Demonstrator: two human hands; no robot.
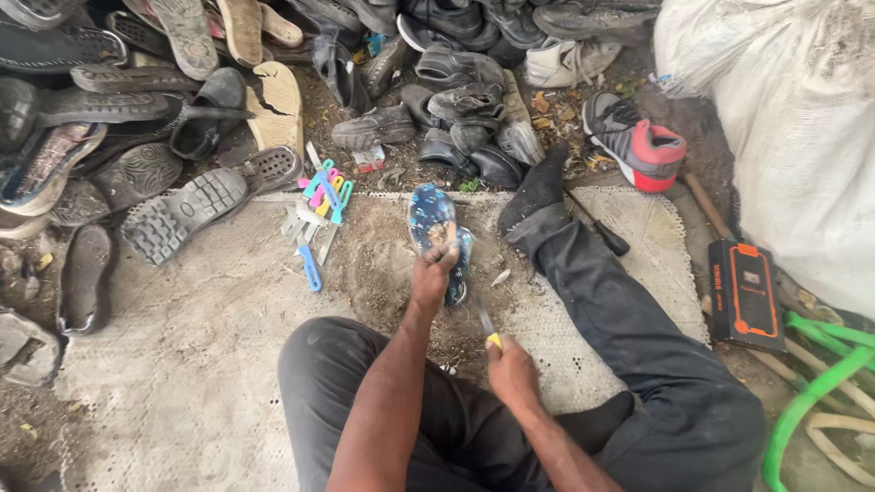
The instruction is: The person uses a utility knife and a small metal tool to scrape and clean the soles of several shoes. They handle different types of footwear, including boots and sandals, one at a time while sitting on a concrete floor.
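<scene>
The person sat on the ground with one leg folded and the other leg [629, 310] stretched out forward, the foot in a dark sock. Between the legs, on a pale perforated mat [200, 346], lay a shoe sole [436, 228] with a blue patterned face turned up. It lay on the worn, dirty middle part of the mat, close in front of the body, probably so that both hands could reach it without leaning.

The left hand [433, 273] was closed over the near part of the sole, the fingers curled on its upper face, pressing it down on the mat; this looked like a grip to keep it from sliding. The right hand [512, 369] was closed in a fist around a small knife [488, 326] with a yellow handle. The blade pointed forward to the sole, but I could not tell if it touched it.

A bunch of knives with coloured handles [319, 214] lay on the mat just left of the sole, easy for the left hand to take. Behind the mat was a big heap of old shoes and soles [273, 82], with a red and grey sneaker [633, 141] apart at the right. A black and orange box [746, 293] lay beside the stretched leg, near a large white sack [784, 128] and some green tubing [811, 383].
</scene>
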